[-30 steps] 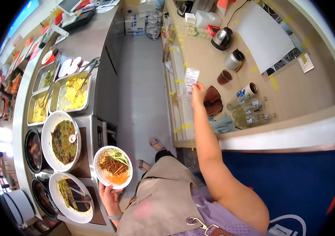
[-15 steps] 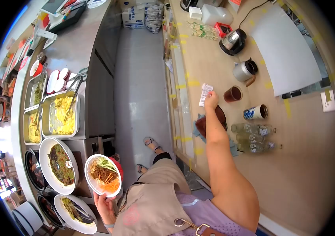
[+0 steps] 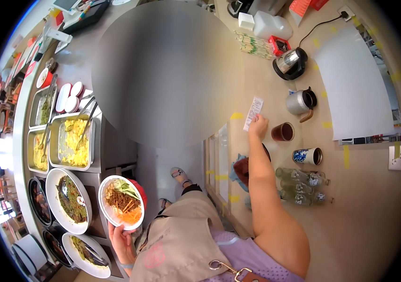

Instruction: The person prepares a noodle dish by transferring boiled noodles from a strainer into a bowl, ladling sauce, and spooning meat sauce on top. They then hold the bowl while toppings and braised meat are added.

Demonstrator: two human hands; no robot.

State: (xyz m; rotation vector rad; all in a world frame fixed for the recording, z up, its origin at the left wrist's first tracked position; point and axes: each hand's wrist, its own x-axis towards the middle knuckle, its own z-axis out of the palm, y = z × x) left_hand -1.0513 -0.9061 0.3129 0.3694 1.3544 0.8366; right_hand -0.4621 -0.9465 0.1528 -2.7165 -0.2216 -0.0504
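Note:
My left hand [image 3: 122, 242] holds a bowl, white inside and red outside [image 3: 102, 207], by its near rim. Brown minced topping [image 3: 124, 198], shredded carrot [image 3: 131, 215] and cucumber strips [image 3: 124, 186] fill it. Out over the wooden counter, my right hand [image 3: 258, 126] pinches the lower end of a printed paper slip [image 3: 254, 112], like a receipt. I cannot tell whether the slip touches the counter. A glass of dark drink [image 3: 283, 132] stands just right of that hand. Below the wrist lie a dark red cloth-like item [image 3: 241, 170] and a blue cloth [image 3: 234, 176], partly behind my forearm.
Left, a steel counter carries trays of yellow food [image 3: 93, 160] with tongs and large white bowls [image 3: 52, 185]. Right are a kettle [image 3: 289, 63], a metal jug [image 3: 298, 102], a patterned can [image 3: 307, 156] and several glass bottles [image 3: 299, 176]. A grey blurred disc hides the aisle's far part.
My right hand has moved farther along the counter, away from my body, taking the slip with it past the glass. The left hand still holds the bowl. The view has shifted slightly.

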